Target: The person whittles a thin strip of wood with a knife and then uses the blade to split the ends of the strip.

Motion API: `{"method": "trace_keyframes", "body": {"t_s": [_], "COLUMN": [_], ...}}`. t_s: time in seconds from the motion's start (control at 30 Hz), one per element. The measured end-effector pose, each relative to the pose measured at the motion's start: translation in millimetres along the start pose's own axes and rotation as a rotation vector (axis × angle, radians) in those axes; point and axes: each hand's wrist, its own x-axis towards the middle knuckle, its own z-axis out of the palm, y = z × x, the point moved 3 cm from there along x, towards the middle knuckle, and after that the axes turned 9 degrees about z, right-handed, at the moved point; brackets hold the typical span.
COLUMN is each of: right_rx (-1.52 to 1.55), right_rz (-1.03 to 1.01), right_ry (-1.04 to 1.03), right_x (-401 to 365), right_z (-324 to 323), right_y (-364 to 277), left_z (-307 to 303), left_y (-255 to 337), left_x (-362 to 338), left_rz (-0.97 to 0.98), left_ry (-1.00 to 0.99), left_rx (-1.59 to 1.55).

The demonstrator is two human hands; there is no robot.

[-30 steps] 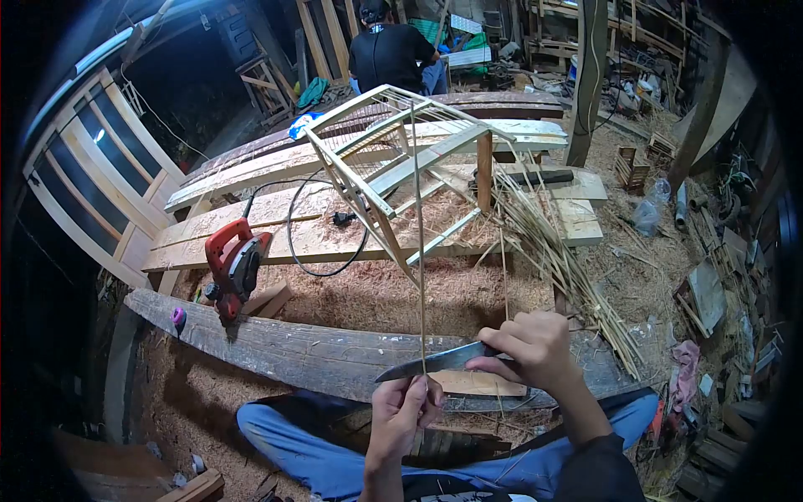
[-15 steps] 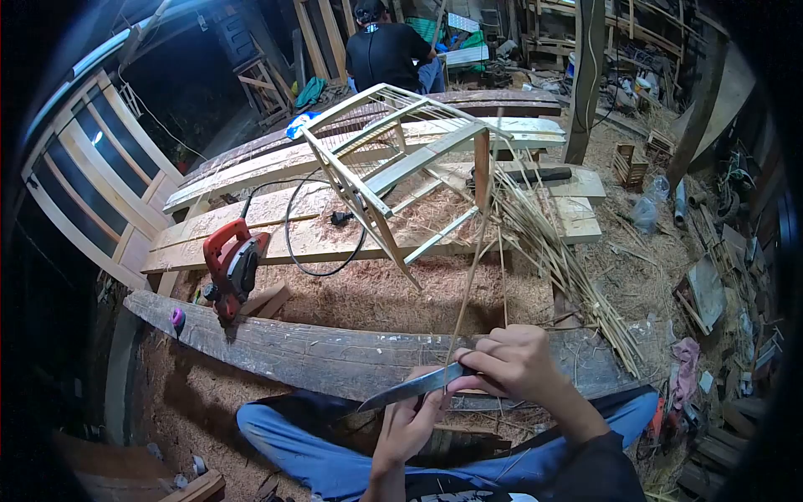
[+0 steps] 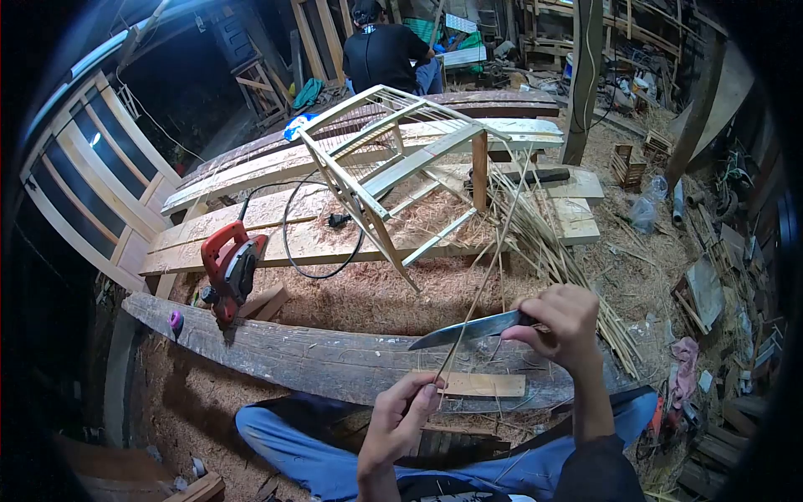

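My right hand [image 3: 567,325] is closed around the handle of a knife [image 3: 468,330], whose long blade points left. Between the thumb and fingers of my left hand [image 3: 401,416] I pinch the near end of a thin bamboo strip [image 3: 480,293]. The strip slants up and away to the right, and the blade crosses it above my left hand. Under the hands lies a weathered plank [image 3: 335,360] with a small pale board [image 3: 483,385] on it. A bundle of similar strips [image 3: 556,251] rests to the right of a wooden frame [image 3: 418,163].
A red electric planer [image 3: 230,272] stands at the left beside a black cable [image 3: 288,230]. Pale planks [image 3: 201,243] lie beyond the weathered one, over wood shavings. A purple roll [image 3: 176,320] sits on the near plank. Farther back, a person in black [image 3: 385,58] faces away.
My right hand has moved up and right with the knife, away from my left hand. My left hand is slightly lower and left. The strip leans more, and the small pale board is now uncovered.
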Motion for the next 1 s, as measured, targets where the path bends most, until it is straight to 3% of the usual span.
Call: {"method": "trace_keyframes", "body": {"t_s": [0.2,0.27,0.77,1.0], "right_rx": [-0.068,-0.065,-0.013,0.001], "right_rz": [0.078,0.169,-0.043,-0.044], "right_ry": [-0.074,0.079,0.005,-0.077], "right_x": [1,-2,-3,-5], "right_z": [-8,-10,9,15], "right_y": [9,27,-21,-33], "left_z": [-12,-23,-8,-10], "left_y": [4,1,-7,-8], "left_x": [0,0,6,4], "left_rz": [-0.071,-0.096,0.015,0.031], "left_ry": [-0.010,-0.019,0.036,0.104], "left_rx": [0.057,0.039,0.011,-0.020]}}
